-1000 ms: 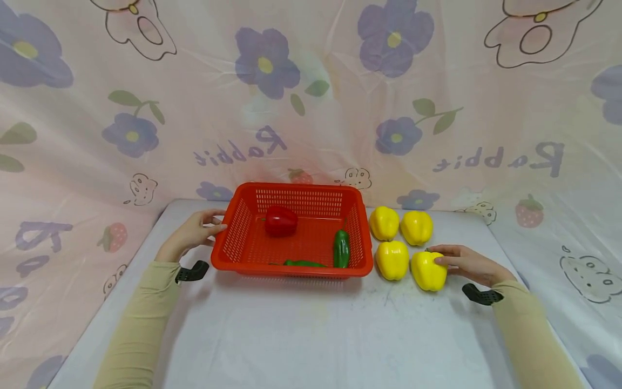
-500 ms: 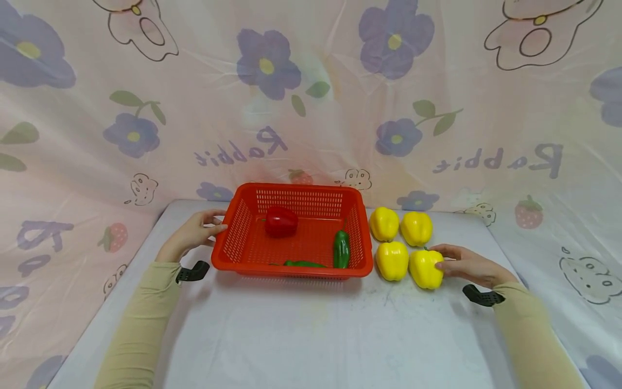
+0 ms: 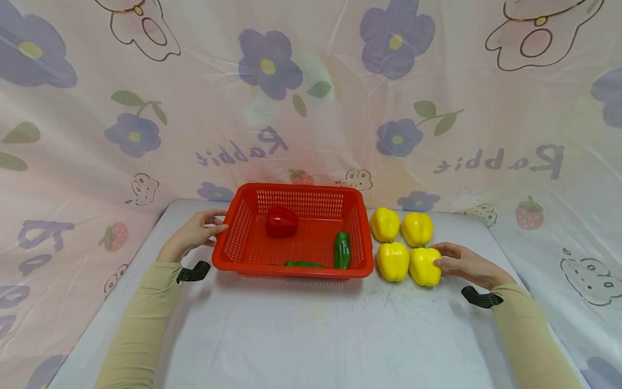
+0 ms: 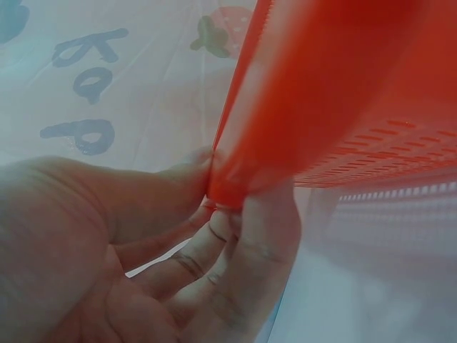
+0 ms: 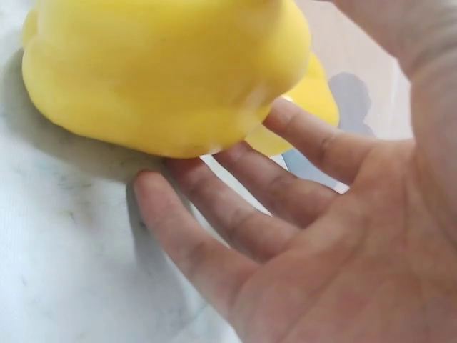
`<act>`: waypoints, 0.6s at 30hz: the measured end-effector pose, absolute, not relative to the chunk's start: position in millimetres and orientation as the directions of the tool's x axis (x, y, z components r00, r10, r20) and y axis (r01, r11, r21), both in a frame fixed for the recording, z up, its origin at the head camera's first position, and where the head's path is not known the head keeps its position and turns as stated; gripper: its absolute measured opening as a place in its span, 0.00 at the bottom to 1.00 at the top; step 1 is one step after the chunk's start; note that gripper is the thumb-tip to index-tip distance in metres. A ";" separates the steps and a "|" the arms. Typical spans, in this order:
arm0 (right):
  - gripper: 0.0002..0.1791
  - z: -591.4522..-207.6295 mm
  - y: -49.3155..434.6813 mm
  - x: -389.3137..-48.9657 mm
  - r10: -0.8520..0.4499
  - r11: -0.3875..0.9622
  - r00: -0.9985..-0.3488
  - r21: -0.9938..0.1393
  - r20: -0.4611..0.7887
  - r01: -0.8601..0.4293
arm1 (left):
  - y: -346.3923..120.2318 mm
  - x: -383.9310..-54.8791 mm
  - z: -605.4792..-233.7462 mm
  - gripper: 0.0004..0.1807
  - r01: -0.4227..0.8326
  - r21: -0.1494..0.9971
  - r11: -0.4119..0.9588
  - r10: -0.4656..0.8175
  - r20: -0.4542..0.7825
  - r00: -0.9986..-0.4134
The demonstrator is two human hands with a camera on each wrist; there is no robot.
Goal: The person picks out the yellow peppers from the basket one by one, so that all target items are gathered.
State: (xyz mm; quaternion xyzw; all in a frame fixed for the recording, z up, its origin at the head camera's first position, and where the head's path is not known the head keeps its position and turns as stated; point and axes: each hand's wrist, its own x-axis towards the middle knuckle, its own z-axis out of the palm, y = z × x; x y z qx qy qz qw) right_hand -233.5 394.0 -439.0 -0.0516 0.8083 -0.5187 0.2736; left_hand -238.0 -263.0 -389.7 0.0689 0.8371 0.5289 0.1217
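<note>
My left hand (image 3: 195,233) pinches the left rim of a red plastic basket (image 3: 296,272), thumb on one side and fingers under the lip, as the left wrist view shows. Inside the basket lie a red bell pepper (image 3: 282,222) and two green peppers, one upright along the right side (image 3: 342,249) and one partly hidden behind the front rim. On the right, my right hand (image 3: 466,265) holds the right side of the nearest yellow bell pepper (image 3: 424,267) with thumb and fingertips. In the right wrist view the fingers reach along the pepper's (image 5: 164,71) lower edge, only lightly bent.
Three more yellow bell peppers, at back left (image 3: 385,225), back right (image 3: 417,228) and front left (image 3: 392,261), stand close together beside the basket. A white-covered table (image 3: 311,335) bears everything. A patterned curtain (image 3: 340,119) hangs right behind it.
The front right yellow bell pepper has shifted slightly left and back under my right hand, closing up to the other yellow peppers. My left hand and the basket stay put.
</note>
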 end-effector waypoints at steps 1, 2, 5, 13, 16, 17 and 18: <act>0.38 -439.4 394.2 -233.5 -0.365 0.455 -0.846 -0.868 -0.388 0.202 | -262.9 -238.1 -389.7 0.29 -0.013 0.902 0.431 0.245 -0.130 -0.961; 0.38 -439.9 394.4 -233.5 -0.367 0.452 -0.847 -0.870 -0.385 0.200 | -263.0 -238.2 -389.7 0.29 -0.013 0.902 0.431 0.244 -0.130 -0.961; 0.37 -442.0 395.6 -234.3 -0.366 0.444 -0.850 -0.874 -0.379 0.198 | -263.4 -238.7 -389.9 0.29 -0.015 0.902 0.432 0.241 -0.131 -0.962; 0.36 -444.1 399.0 -236.8 -0.373 0.440 -0.851 -0.878 -0.369 0.188 | -262.9 -238.3 -391.9 0.28 -0.015 0.899 0.438 0.228 -0.127 -0.965; 0.35 -442.6 400.3 -236.7 -0.376 0.444 -0.856 -0.880 -0.355 0.170 | -264.3 -237.8 -393.5 0.28 0.009 0.895 0.447 0.235 -0.107 -0.966; 0.35 -441.9 400.5 -236.5 -0.373 0.446 -0.860 -0.880 -0.349 0.163 | -265.0 -237.4 -394.0 0.27 0.019 0.891 0.453 0.238 -0.100 -0.966; 0.34 -440.9 400.8 -236.0 -0.373 0.451 -0.865 -0.880 -0.337 0.149 | -266.0 -236.7 -394.6 0.26 0.033 0.888 0.458 0.244 -0.089 -0.966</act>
